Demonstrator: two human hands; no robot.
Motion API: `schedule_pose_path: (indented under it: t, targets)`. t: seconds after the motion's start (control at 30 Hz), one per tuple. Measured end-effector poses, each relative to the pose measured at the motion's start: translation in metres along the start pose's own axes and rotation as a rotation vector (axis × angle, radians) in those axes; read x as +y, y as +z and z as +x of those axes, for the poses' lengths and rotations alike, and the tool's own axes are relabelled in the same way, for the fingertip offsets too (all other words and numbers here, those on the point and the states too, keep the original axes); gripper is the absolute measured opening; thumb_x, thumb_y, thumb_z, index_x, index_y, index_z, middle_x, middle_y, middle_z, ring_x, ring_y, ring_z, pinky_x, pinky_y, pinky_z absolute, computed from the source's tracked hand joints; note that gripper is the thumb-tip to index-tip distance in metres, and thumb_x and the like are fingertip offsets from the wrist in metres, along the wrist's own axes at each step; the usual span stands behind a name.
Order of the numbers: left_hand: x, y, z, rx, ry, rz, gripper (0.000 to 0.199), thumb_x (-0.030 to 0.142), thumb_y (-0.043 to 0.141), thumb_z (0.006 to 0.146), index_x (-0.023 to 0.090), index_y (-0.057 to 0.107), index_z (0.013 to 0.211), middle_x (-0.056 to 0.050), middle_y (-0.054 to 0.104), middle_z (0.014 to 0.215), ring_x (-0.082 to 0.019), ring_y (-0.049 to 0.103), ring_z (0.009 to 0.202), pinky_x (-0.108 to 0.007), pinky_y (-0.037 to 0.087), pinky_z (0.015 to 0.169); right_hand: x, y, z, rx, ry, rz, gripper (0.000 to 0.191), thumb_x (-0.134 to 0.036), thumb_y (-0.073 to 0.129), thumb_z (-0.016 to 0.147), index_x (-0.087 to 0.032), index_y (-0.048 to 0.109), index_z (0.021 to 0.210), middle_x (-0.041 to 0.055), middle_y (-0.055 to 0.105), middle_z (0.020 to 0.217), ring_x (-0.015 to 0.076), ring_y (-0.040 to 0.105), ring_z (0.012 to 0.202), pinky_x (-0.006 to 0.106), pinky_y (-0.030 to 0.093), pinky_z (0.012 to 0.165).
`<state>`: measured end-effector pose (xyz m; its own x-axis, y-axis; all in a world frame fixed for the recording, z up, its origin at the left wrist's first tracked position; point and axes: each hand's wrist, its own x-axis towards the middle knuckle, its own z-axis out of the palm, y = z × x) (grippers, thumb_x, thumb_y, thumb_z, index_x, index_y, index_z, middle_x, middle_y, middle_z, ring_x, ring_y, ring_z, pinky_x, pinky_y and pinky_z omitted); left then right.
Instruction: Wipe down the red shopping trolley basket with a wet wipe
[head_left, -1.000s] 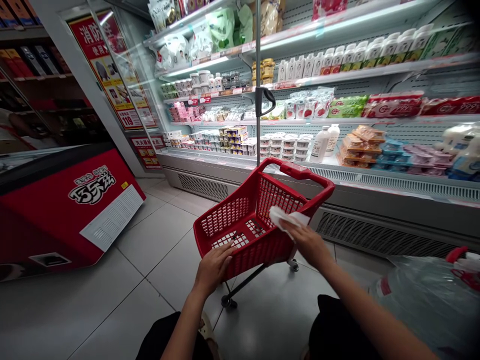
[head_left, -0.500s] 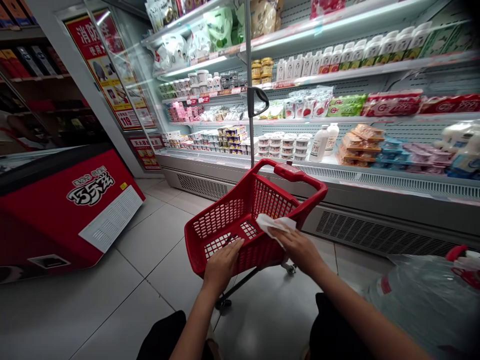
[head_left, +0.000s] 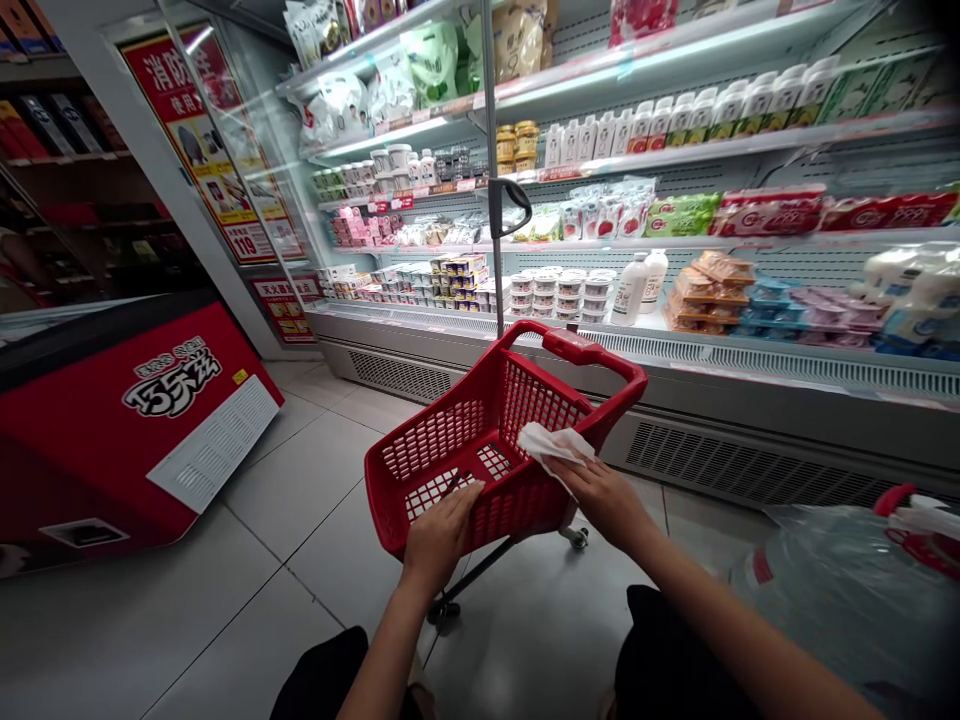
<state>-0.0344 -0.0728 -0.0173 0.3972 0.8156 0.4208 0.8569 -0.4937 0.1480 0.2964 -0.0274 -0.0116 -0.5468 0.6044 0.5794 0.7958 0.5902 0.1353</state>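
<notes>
A small red plastic shopping cart (head_left: pixel 385 508) with a latticed basket stands in front of me on the floor. My left hand (head_left: pixel 441 535) grips the near rim of its basket, fingers bent over the edge. In my right hand (head_left: pixel 606 497) is a crumpled white wipe (head_left: pixel 553 441). It lies against the same near rim, closer to the cart's handle (head_left: pixel 577 348). The palm side of each hand is hidden. A small dark item is seen at the basket's bottom, too unclear to name.
A refrigerated display case (head_left: pixel 442 340) with dairy goods runs behind the cart; its glass door has a grey handle (head_left: pixel 510 208). A red chest freezer (head_left: pixel 187 440) stands left. At right is a large bottle in clear plastic (head_left: pixel 817 600).
My right hand has shifted the wipe slightly along the rim toward the cart's handle. My left hand stays at its place on the rim. The view has turned slightly.
</notes>
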Motion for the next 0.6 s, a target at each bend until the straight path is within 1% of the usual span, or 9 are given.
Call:
schedule_pose_path:
  t: [0.07,0.1,0.2,0.27,0.3,0.33,0.4,0.53,0.6]
  targets:
    - [-0.001,-0.001,-0.002,-0.003,0.001,0.033,0.065,0.009,0.041,0.100,0.036,0.036,0.158,0.002,0.061,0.148,-0.018,0.065,0.128,-0.034,0.061,0.097,0.009,-0.002,-0.005,0.002,-0.003,-0.014,0.071,0.001,0.040,0.092,-0.024,0.040,0.159,0.0070,0.055,0.154,0.0242,0.050,0.143,0.041,0.049,0.110]
    - [-0.001,-0.002,-0.003,-0.004,-0.001,0.051,0.067,0.007,0.041,0.098,0.036,0.036,0.158,0.002,0.061,0.148,-0.018,0.065,0.128,-0.034,0.061,0.096,0.022,-0.006,-0.007,0.016,0.037,-0.031,0.070,0.000,0.040,0.092,-0.024,0.040,0.158,0.0074,0.054,0.154,0.0248,0.051,0.142,0.041,0.049,0.110]
    - [-0.002,-0.003,-0.005,0.000,-0.005,0.093,0.070,0.002,0.042,0.095,0.035,0.039,0.157,0.002,0.062,0.147,-0.018,0.066,0.126,-0.031,0.061,0.094,0.072,-0.026,-0.008,0.082,0.214,-0.066,0.064,-0.009,0.040,0.098,-0.024,0.038,0.160,0.0074,0.054,0.154,0.0267,0.053,0.141,0.044,0.049,0.112]
    - [-0.001,-0.003,-0.005,0.011,-0.012,0.107,0.073,0.001,0.042,0.094,0.035,0.039,0.157,0.002,0.062,0.147,-0.018,0.067,0.125,-0.030,0.061,0.092,0.097,-0.035,-0.007,0.123,0.310,-0.071,0.060,-0.017,0.041,0.101,-0.025,0.036,0.161,0.0067,0.051,0.156,0.0279,0.053,0.140,0.046,0.047,0.113]
    - [-0.001,-0.003,-0.005,0.014,-0.018,0.111,0.074,0.000,0.042,0.093,0.036,0.039,0.158,0.003,0.062,0.147,-0.018,0.067,0.125,-0.030,0.062,0.091,0.101,-0.037,-0.006,0.135,0.335,-0.066,0.060,-0.019,0.041,0.102,-0.025,0.034,0.161,0.0064,0.050,0.157,0.0282,0.052,0.141,0.047,0.047,0.114]
    - [0.000,-0.002,-0.004,0.017,-0.026,0.116,0.075,-0.001,0.042,0.092,0.036,0.038,0.158,0.002,0.061,0.147,-0.018,0.067,0.125,-0.030,0.062,0.090,0.100,-0.035,-0.005,0.138,0.339,-0.058,0.061,-0.018,0.041,0.102,-0.026,0.033,0.162,0.0062,0.050,0.158,0.0284,0.052,0.141,0.048,0.047,0.114]
    - [0.002,0.000,-0.003,0.019,-0.038,0.124,0.077,-0.002,0.042,0.091,0.035,0.037,0.158,0.002,0.061,0.147,-0.018,0.067,0.125,-0.030,0.062,0.090,0.077,-0.024,-0.003,0.126,0.302,-0.023,0.065,-0.013,0.040,0.100,-0.026,0.030,0.163,0.0062,0.050,0.158,0.0279,0.049,0.143,0.047,0.046,0.115]
    - [0.008,0.005,-0.001,0.014,-0.054,0.142,0.078,-0.001,0.042,0.091,0.034,0.033,0.161,0.001,0.058,0.150,-0.018,0.066,0.126,-0.029,0.062,0.088,-0.010,0.013,-0.003,0.094,0.118,0.109,0.074,-0.003,0.038,0.095,-0.026,0.025,0.165,0.0065,0.052,0.156,0.0248,0.046,0.146,0.044,0.046,0.117]
    - [0.009,0.009,0.000,0.009,-0.060,0.154,0.081,-0.002,0.041,0.090,0.035,0.030,0.162,0.001,0.057,0.151,-0.017,0.067,0.125,-0.028,0.062,0.086,-0.042,0.025,-0.003,0.070,0.002,0.161,0.077,0.000,0.037,0.094,-0.025,0.021,0.165,0.0049,0.053,0.155,0.0233,0.044,0.147,0.044,0.045,0.118]
